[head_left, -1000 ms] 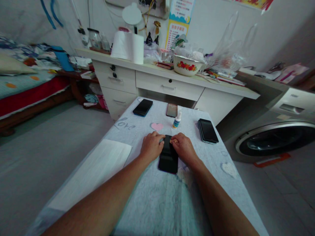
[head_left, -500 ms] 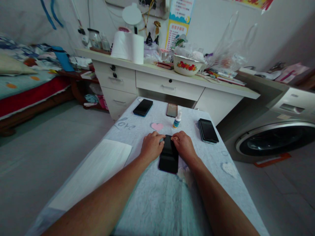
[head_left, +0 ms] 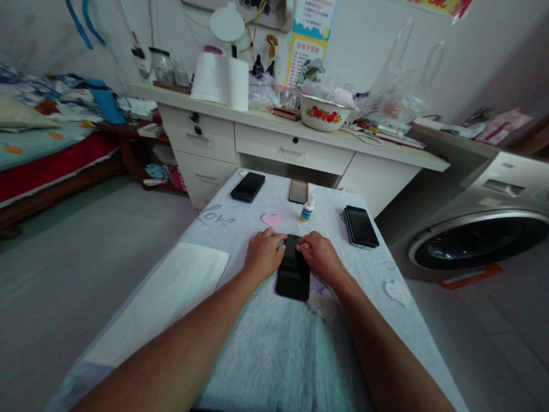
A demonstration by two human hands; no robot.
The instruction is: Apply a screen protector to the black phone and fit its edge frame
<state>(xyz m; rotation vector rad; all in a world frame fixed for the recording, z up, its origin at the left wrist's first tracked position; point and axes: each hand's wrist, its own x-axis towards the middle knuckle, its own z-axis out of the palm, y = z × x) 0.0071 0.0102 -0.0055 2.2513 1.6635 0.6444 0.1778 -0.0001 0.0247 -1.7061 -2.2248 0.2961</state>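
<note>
Changes against the frame half a second earlier: whole view sits a touch further left; left hand (head_left: 263,253) keeps its place at the upper left edge of the middle phone (head_left: 293,277); right hand (head_left: 321,256) has slid slightly nearer the wearer along the opposite side.

Contents, left to right:

Blue flask (head_left: 105,102), one, tilted, beside the bed (head_left: 54,140).

White sheet (head_left: 167,303), one, flat on the left side of the patterned table (head_left: 266,355).

White paper roll (head_left: 221,80), one, on the desk (head_left: 295,146) behind.

Blue-edged phone (head_left: 248,187), one, dark face up, at the table's far left corner.

Left hand, one: fingers bent, thumb and forefinger touching the middle phone; firmness of hold unclear.

Middle phone, one: flat, black screen up, between both hands.

Pink-rimmed handset (head_left: 299,191), one, flat near the far edge.

Small bottle (head_left: 307,210), one, white with a blue and yellow label, upright, beyond the hands.

Right hand, one: fingers curled inward over the screen's upper right; whether anything is pinched there cannot be made out.

Floral bowl (head_left: 323,113), one, on the desk.

Stacked handsets (head_left: 361,226), at least two, table's right side.

Washing machine (head_left: 510,189), one, far right.
</note>
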